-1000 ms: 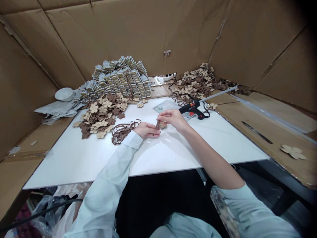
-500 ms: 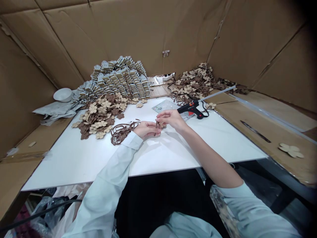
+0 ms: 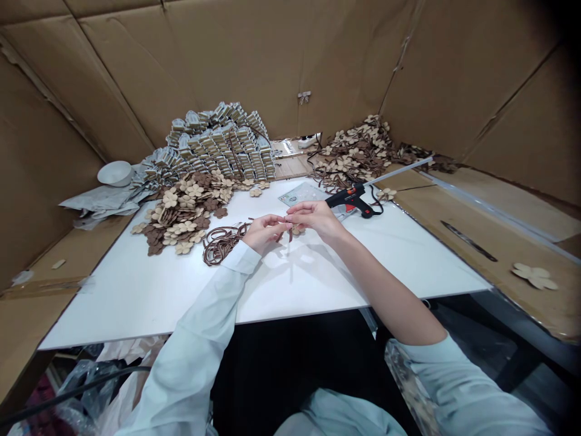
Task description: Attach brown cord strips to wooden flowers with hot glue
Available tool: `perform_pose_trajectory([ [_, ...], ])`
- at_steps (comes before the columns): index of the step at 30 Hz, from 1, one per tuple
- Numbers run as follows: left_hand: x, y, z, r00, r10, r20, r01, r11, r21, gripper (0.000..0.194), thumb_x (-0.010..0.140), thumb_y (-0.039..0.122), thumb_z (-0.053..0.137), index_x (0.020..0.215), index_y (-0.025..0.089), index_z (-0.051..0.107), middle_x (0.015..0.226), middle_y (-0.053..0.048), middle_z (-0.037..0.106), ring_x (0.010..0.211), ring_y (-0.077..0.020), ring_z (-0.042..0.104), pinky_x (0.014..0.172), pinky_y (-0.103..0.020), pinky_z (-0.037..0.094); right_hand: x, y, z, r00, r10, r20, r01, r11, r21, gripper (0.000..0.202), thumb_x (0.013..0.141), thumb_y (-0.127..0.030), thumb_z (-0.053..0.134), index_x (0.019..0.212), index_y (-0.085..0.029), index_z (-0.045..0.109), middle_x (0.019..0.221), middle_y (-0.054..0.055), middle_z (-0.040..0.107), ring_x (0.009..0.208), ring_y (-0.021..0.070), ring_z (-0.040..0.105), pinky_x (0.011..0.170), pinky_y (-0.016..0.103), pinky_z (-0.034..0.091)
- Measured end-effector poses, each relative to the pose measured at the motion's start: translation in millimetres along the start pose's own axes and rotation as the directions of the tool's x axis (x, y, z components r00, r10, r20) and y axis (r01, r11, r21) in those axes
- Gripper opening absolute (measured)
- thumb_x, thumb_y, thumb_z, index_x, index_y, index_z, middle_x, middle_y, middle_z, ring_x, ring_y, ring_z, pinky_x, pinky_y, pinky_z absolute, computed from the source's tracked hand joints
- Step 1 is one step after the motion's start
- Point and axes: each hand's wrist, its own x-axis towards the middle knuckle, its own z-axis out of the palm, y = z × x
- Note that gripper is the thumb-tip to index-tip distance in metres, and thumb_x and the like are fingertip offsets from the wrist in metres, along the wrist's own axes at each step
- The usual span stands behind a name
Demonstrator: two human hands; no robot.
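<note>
The strip (image 3: 291, 235), brown and narrow, is between the fingertips of both hands, above the middle of the white table (image 3: 181, 303). The left hand (image 3: 261, 234) pinches it between thumb and fingers, and the right hand (image 3: 318, 219) appears to pinch it at nearly the same spot, the tips touching or almost so; the fingers hide most of it, and only short ends hang below. The step in hand looks like fine two-handed shaping of the strip, perhaps a bend or loop, though the hidden part leaves this unsure. The next move seems to call for one hand holding firm while the other guides the strip, with its loose ends clear of the fingers. A pale flower (image 3: 298, 229) shows just behind the hands, partly covered. The cord coil (image 3: 220, 245) lies beside the left hand, with the flower pile (image 3: 181, 209) beyond it. The glue gun (image 3: 349, 198) lies just beyond the right hand, in neither hand's grip
</note>
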Motion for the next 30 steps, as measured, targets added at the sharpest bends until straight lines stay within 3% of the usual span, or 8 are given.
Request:
perform_pose_trajectory([
  [5, 0.8, -2.0, -1.5, 0.995, -0.009, 0.1, 0.016, 0.997, -0.07, 0.027, 0.048, 0.025, 0.076, 0.066, 0.008, 0.066, 0.066, -0.006, 0.065, 0.06, -0.0083, 0.054, 0.063, -0.022, 0.042, -0.6, 1.1, 1.3, 0.999, -0.023, 0.032, 0.024, 1.0, -0.018, 0.029, 0.048, -0.025, 0.073, 0.07, -0.011, 0.061, 0.053, 0.001, 0.06, 0.042, 0.0066, 0.049, 0.037, 0.018, 0.035],
  [9, 1.9, -4.8, -3.3, 0.994, -0.056, 0.094, 0.063, 0.996, -0.07, 0.029, 0.042, 0.025, 0.078, 0.064, 0.009, 0.068, 0.068, -0.007, 0.066, 0.064, -0.0116, 0.057, 0.071, -0.026, 0.044, 1.8, 4.1, 1.2, 0.998, -0.033, 0.048, 0.034, 0.999, -0.028, 0.032, 0.046, -0.028, 0.074, 0.069, -0.011, 0.06, 0.051, 0.0, 0.058, 0.04, 0.0057, 0.047, 0.036, 0.017, 0.031],
  [16, 0.7, -1.6, -4.9, 0.993, -0.042, 0.109, 0.045, 0.999, -0.026, 0.029, 0.042, 0.026, 0.078, 0.064, 0.009, 0.068, 0.07, -0.008, 0.067, 0.068, -0.0131, 0.058, 0.072, -0.027, 0.044, 1.4, 2.7, 2.0, 0.997, -0.042, 0.061, 0.046, 0.997, -0.068, 0.033, 0.046, -0.03, 0.074, 0.069, -0.011, 0.06, 0.048, -0.001, 0.056, 0.039, 0.006, 0.046, 0.035, 0.018, 0.03],
  [22, 0.0, 1.7, -6.6, 0.998, -0.022, 0.065, 0.02, 0.999, 0.025, 0.026, 0.04, 0.025, 0.078, 0.06, 0.011, 0.069, 0.061, -0.004, 0.065, 0.059, -0.0103, 0.054, 0.066, -0.026, 0.045, 0.4, 3.3, 2.9, 0.997, -0.072, 0.023, 0.073, 0.994, -0.076, 0.032, 0.048, -0.031, 0.073, 0.071, -0.012, 0.061, 0.055, 0.0, 0.059, 0.036, 0.0034, 0.041, 0.035, 0.018, 0.03],
  [30, -0.1, 4.8, -10.1, 0.995, -0.079, 0.053, 0.07, 0.985, 0.159, 0.024, 0.047, 0.027, 0.074, 0.065, 0.011, 0.069, 0.064, -0.005, 0.064, 0.053, -0.0083, 0.05, 0.048, -0.02, 0.037, 0.4, -1.7, -1.2, 1.0, -0.014, -0.009, 0.013, 0.994, -0.105, 0.026, 0.046, -0.022, 0.072, 0.067, -0.01, 0.061, 0.057, 0.002, 0.061, 0.041, 0.0048, 0.044, 0.035, 0.017, 0.027],
])
